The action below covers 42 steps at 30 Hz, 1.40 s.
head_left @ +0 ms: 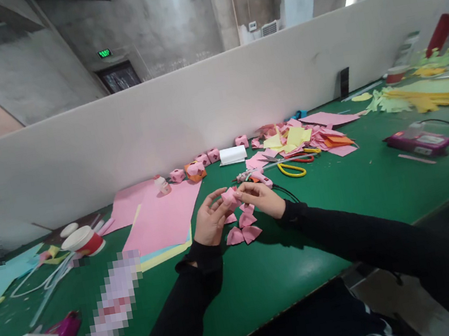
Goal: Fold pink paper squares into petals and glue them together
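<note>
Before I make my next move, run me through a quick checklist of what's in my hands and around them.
1. Folded pink piece held by left hand and right hand: ok.
2. Other pink pieces close by on the green table: ok.
3. Scissors clear of your fingers: ok, they lie farther back, to the right.
4. Glue gun hot or cold: cannot tell.
5. Its cord clear of the right sleeve: cannot tell, the sleeve hides part of it.
</note>
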### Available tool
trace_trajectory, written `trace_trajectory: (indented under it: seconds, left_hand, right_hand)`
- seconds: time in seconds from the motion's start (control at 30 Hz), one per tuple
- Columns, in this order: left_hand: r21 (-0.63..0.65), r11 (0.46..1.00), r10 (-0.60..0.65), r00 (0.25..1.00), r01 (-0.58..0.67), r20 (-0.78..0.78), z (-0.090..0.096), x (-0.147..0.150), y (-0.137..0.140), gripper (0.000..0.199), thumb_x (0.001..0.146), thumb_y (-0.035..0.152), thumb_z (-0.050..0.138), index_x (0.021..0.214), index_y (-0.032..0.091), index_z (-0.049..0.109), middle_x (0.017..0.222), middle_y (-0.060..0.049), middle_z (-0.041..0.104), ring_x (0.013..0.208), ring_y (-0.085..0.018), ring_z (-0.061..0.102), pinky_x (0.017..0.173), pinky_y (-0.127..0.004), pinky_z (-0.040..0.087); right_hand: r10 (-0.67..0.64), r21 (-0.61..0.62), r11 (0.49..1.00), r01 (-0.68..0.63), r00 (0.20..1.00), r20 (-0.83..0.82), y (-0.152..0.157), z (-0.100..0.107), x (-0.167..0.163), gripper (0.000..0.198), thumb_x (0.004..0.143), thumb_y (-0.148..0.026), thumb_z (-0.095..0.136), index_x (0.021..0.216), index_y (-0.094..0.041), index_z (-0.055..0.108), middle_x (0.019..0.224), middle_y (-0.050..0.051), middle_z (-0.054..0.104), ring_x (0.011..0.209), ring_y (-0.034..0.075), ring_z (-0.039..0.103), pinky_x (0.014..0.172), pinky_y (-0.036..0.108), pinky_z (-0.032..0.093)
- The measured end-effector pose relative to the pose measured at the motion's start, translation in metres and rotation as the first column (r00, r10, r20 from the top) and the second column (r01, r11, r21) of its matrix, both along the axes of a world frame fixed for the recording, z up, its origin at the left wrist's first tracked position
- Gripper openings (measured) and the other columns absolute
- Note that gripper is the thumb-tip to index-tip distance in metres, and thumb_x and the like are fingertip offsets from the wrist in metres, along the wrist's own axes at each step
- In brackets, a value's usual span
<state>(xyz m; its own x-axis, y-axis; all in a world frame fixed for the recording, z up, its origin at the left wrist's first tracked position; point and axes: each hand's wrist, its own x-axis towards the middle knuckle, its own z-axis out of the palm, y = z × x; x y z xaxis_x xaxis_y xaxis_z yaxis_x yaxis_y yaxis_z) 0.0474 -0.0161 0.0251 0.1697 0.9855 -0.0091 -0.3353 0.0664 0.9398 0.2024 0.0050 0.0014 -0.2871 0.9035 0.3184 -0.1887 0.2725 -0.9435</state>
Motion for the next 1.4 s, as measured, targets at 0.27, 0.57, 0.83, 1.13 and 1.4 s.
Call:
trace_trajectory:
  seconds: [0.27,0.57,0.83,1.13,1.4]
  left_hand:
    - [-0.016,1.000,-0.006,0.999,0.005,-0.033,0.0011,0.0023,-0.0014,0.048,0.059,0.024,0.081,0.101,0.016,0.060,0.082,-0.002,0.068,0.068,-0.011,0.064,0.058,-0.020,0.048]
    - [-0.012,1.000,-0.011,0.998,0.011,-0.069,-0.0002,0.0014,-0.0016,0.049,0.059,0.022,0.081,0.102,0.015,0.059,0.079,-0.002,0.068,0.068,-0.012,0.065,0.055,-0.018,0.048]
    - [0.020,1.000,0.014,1.000,-0.014,0.009,-0.0009,-0.0034,0.0031,0.051,0.058,0.022,0.081,0.103,0.015,0.059,0.075,0.000,0.066,0.062,-0.010,0.063,0.058,-0.020,0.048]
    - [0.066,0.996,0.062,0.997,-0.064,0.036,-0.0002,-0.0025,0.0043,0.047,0.055,0.020,0.082,0.098,0.016,0.061,0.079,0.000,0.066,0.073,-0.011,0.063,0.071,-0.024,0.049]
    - [0.223,0.957,0.219,0.967,-0.187,-0.128,-0.0018,-0.0042,0.0059,0.049,0.054,0.023,0.082,0.098,0.016,0.061,0.075,0.001,0.062,0.072,-0.010,0.058,0.068,-0.022,0.048]
  right_hand:
    - [0.002,-0.006,1.000,-0.002,0.999,-0.049,-0.0017,0.0007,-0.0003,0.041,0.070,-0.057,0.065,0.072,-0.018,0.053,0.063,-0.004,0.048,0.057,0.009,0.042,0.053,0.023,0.035]
    - [-0.012,-0.071,0.997,0.008,0.998,-0.067,0.0009,-0.0007,0.0001,0.040,0.068,-0.054,0.068,0.071,-0.017,0.055,0.066,-0.003,0.052,0.058,0.008,0.047,0.057,0.023,0.039]
    - [0.051,-0.075,0.996,-0.054,0.997,-0.049,-0.0048,0.0012,-0.0010,0.040,0.065,-0.054,0.070,0.065,-0.017,0.055,0.062,-0.002,0.056,0.058,0.009,0.051,0.056,0.023,0.043]
    - [-0.029,0.014,0.999,0.029,1.000,0.011,-0.0031,-0.0049,-0.0025,0.036,0.065,-0.050,0.072,0.067,-0.017,0.060,0.063,-0.002,0.057,0.061,0.012,0.054,0.058,0.026,0.043]
    - [-0.311,0.284,0.924,0.257,0.936,0.164,-0.0069,-0.0019,0.0020,0.032,0.078,-0.041,0.064,0.101,-0.019,0.063,0.089,0.006,0.064,0.077,0.016,0.059,0.064,0.027,0.046]
